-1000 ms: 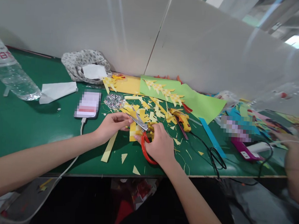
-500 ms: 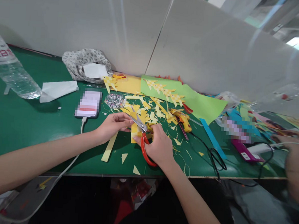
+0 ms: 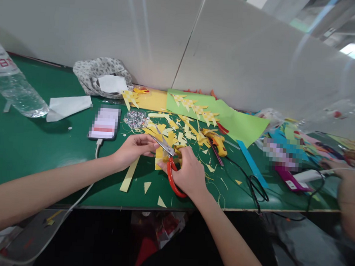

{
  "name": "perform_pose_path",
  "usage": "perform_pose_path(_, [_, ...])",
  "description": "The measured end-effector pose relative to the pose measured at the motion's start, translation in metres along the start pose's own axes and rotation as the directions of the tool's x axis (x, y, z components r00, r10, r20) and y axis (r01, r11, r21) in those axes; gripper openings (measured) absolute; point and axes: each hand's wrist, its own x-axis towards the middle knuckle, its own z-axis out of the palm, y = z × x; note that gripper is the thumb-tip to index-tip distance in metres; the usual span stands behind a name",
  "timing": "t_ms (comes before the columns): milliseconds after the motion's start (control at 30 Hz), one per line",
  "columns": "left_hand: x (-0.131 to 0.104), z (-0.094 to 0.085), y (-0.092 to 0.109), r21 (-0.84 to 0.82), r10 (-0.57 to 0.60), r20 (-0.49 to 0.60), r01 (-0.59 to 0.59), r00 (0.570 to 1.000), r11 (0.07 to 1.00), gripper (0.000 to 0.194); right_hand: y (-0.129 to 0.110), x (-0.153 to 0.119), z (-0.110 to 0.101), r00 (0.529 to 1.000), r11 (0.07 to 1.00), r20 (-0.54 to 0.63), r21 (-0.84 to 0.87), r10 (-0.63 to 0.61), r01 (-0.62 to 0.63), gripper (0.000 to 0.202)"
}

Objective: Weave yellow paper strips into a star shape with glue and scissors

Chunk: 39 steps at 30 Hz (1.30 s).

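Near the front of the green table, my right hand (image 3: 191, 174) is closed on a pair of scissors (image 3: 171, 170) with red handles. Its metal blades point up and left and stand a little apart. Folded yellow paper (image 3: 178, 152) shows by the right fingers and thumb. My left hand (image 3: 136, 148) is pinched closed beside the blade; what its fingertips hold, if anything, is too small to make out. Beneath and behind the scissors lie many yellow paper scraps (image 3: 181, 139). A pale yellow strip (image 3: 129, 178) lies below the left hand.
A phone (image 3: 105, 122) on a cable lies left, near a water bottle (image 3: 18, 87). Behind are a patterned cloth bundle (image 3: 87, 75), green paper (image 3: 241, 121) and woven yellow fish shapes (image 3: 197, 109). A yellow glue gun (image 3: 220, 145) with black cord lies right, near another person's arm (image 3: 352, 200).
My hands and the scissors hold almost the same pose. At the far right, the other person's hands have shifted slightly.
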Motion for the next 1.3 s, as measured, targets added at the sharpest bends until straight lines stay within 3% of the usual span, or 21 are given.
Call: perform_pose_path(1300, [-0.0056,0.0011,0.0052,0.167,0.128,0.032,-0.132,0.991,0.977,0.017,0.0018,0.0013,-0.0091,0.997,0.994,0.072,0.103,0.016,-0.024,0.041])
